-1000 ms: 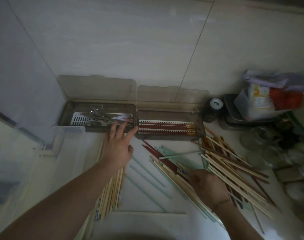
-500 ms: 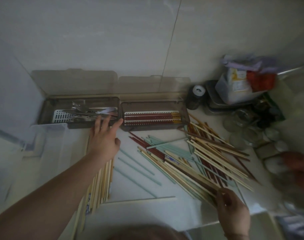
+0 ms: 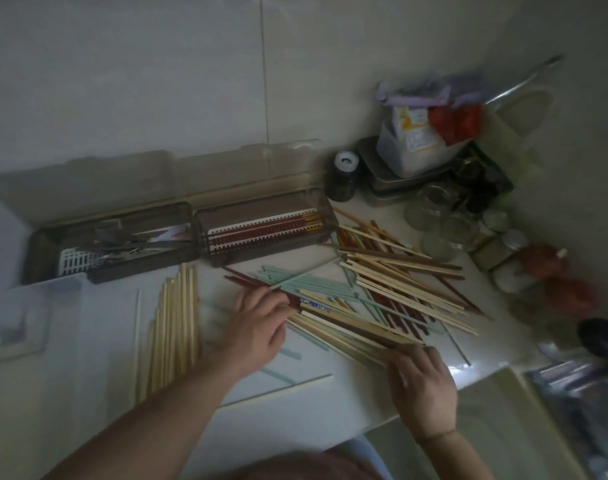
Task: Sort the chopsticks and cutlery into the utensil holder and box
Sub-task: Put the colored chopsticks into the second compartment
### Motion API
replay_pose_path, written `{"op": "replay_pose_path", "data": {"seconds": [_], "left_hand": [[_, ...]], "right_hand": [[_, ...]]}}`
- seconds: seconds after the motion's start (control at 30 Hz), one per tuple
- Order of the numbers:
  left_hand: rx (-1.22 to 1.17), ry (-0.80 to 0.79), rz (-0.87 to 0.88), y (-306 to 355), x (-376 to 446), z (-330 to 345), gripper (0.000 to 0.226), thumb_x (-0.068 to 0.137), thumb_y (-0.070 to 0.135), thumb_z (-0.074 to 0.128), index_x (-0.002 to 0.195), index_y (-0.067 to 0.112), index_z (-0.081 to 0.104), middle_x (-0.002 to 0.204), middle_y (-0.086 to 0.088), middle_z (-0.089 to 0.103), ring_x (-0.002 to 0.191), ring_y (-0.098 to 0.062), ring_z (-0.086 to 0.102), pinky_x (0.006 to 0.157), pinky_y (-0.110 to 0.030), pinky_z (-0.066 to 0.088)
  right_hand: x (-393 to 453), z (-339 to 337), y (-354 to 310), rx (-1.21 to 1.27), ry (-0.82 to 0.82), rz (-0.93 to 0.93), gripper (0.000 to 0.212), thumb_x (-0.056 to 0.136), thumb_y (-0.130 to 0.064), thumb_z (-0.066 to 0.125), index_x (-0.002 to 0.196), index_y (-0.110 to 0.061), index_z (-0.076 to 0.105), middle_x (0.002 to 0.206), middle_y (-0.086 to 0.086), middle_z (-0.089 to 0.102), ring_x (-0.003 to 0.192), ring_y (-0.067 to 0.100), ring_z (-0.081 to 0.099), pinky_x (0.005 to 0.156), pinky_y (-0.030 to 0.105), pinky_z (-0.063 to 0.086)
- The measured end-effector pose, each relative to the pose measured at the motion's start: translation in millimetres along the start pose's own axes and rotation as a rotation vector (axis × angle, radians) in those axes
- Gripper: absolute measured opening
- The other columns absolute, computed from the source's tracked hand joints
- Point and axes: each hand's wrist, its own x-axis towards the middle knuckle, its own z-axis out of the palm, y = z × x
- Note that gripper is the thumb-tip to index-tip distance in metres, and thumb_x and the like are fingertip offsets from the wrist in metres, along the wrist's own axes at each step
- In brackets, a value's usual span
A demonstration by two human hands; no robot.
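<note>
Both hands are down in the mixed pile of chopsticks (image 3: 382,292) on the white counter (image 3: 295,417). The left hand (image 3: 257,327) has its fingers curled onto the near end of the pile, touching a dark red stick (whether it actually grips one, I cannot tell). The right hand (image 3: 422,386) rests with fingers spread and relaxed on the pile's other end. Behind them, against the wall, stand two open boxes: the cutlery box (image 3: 108,244) and the chopstick box (image 3: 264,230) with red sticks laid in. A tidy bundle of pale chopsticks (image 3: 174,327) lies left of the hands.
</note>
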Motion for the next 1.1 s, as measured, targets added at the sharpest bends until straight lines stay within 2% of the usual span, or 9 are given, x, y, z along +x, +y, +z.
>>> {"op": "replay_pose_path", "data": {"seconds": [0.17, 0.27, 0.4, 0.53, 0.7, 0.83, 0.9, 1.0, 1.1], "left_hand": [[0.018, -0.055, -0.119, 13, 5, 8, 0.031, 0.085, 0.033, 0.050, 0.110, 0.027, 0.066, 0.113, 0.007, 0.058, 0.105, -0.022, 0.049, 0.088, -0.040, 0.034], [0.032, -0.098, -0.121, 13, 4, 7, 0.030, 0.085, 0.035, 0.050, 0.109, 0.029, 0.066, 0.111, 0.007, 0.057, 0.104, -0.021, 0.049, 0.086, -0.039, 0.035], [0.031, -0.113, -0.105, 10, 1, 4, 0.026, 0.085, 0.035, 0.052, 0.104, 0.028, 0.068, 0.114, 0.006, 0.056, 0.103, -0.023, 0.050, 0.085, -0.040, 0.035], [0.056, -0.123, -0.087, 8, -4, 3, 0.023, 0.086, 0.036, 0.052, 0.102, 0.027, 0.065, 0.119, 0.003, 0.056, 0.103, -0.026, 0.050, 0.088, -0.042, 0.036], [0.094, -0.146, -0.103, 9, -3, 1, 0.026, 0.088, 0.039, 0.051, 0.107, 0.026, 0.063, 0.125, 0.001, 0.053, 0.108, -0.027, 0.049, 0.093, -0.045, 0.036], [0.052, -0.108, -0.118, 9, 2, 2, 0.031, 0.091, 0.038, 0.046, 0.114, 0.025, 0.063, 0.121, 0.005, 0.056, 0.109, -0.023, 0.048, 0.092, -0.042, 0.034], [0.029, -0.063, -0.151, 4, 3, 3, 0.029, 0.092, 0.035, 0.046, 0.110, 0.025, 0.066, 0.115, 0.007, 0.059, 0.107, -0.021, 0.049, 0.090, -0.039, 0.033], [0.010, -0.029, -0.168, -6, 3, 3, 0.024, 0.091, 0.033, 0.048, 0.098, 0.025, 0.069, 0.109, 0.008, 0.059, 0.105, -0.022, 0.051, 0.088, -0.038, 0.033], [-0.023, -0.012, -0.133, -11, -3, 2, 0.017, 0.090, 0.032, 0.052, 0.091, 0.026, 0.068, 0.111, 0.006, 0.059, 0.104, -0.022, 0.052, 0.087, -0.039, 0.035]], "right_hand": [[25, 17, -7, 0.068, -0.021, -0.041, 0.021, 0.087, -0.032, 0.057, 0.096, -0.023, 0.073, 0.108, 0.000, 0.067, 0.097, 0.030, 0.057, 0.079, 0.039, 0.045], [37, 26, -7, 0.063, -0.079, -0.071, 0.024, 0.088, -0.039, 0.056, 0.098, -0.026, 0.073, 0.113, -0.003, 0.066, 0.104, 0.029, 0.056, 0.082, 0.038, 0.045], [53, 35, 2, 0.051, -0.135, -0.024, 0.022, 0.087, -0.038, 0.054, 0.095, -0.028, 0.072, 0.108, -0.003, 0.066, 0.099, 0.030, 0.057, 0.078, 0.040, 0.048], [72, 39, 7, -0.011, -0.147, 0.110, 0.031, 0.085, -0.044, 0.048, 0.093, -0.027, 0.073, 0.103, -0.004, 0.065, 0.093, 0.029, 0.055, 0.074, 0.037, 0.047], [94, 35, 5, -0.088, -0.141, 0.144, 0.024, 0.080, -0.042, 0.056, 0.087, -0.026, 0.072, 0.096, -0.001, 0.063, 0.090, 0.031, 0.051, 0.073, 0.036, 0.042], [100, 36, 3, -0.080, -0.139, 0.117, 0.023, 0.080, -0.040, 0.058, 0.088, -0.024, 0.072, 0.094, 0.000, 0.063, 0.088, 0.031, 0.053, 0.072, 0.035, 0.042], [97, 36, -2, -0.034, -0.094, 0.085, 0.021, 0.081, -0.037, 0.057, 0.088, -0.024, 0.071, 0.093, 0.000, 0.063, 0.085, 0.028, 0.051, 0.070, 0.034, 0.042], [90, 38, -20, 0.080, -0.045, -0.091, 0.008, 0.081, -0.028, 0.066, 0.085, -0.024, 0.071, 0.089, -0.002, 0.063, 0.080, 0.025, 0.050, 0.066, 0.033, 0.044], [87, 44, -45, 0.137, -0.112, -0.207, 0.009, 0.083, -0.030, 0.062, 0.085, -0.026, 0.071, 0.089, -0.003, 0.064, 0.080, 0.025, 0.052, 0.065, 0.032, 0.043]]}}
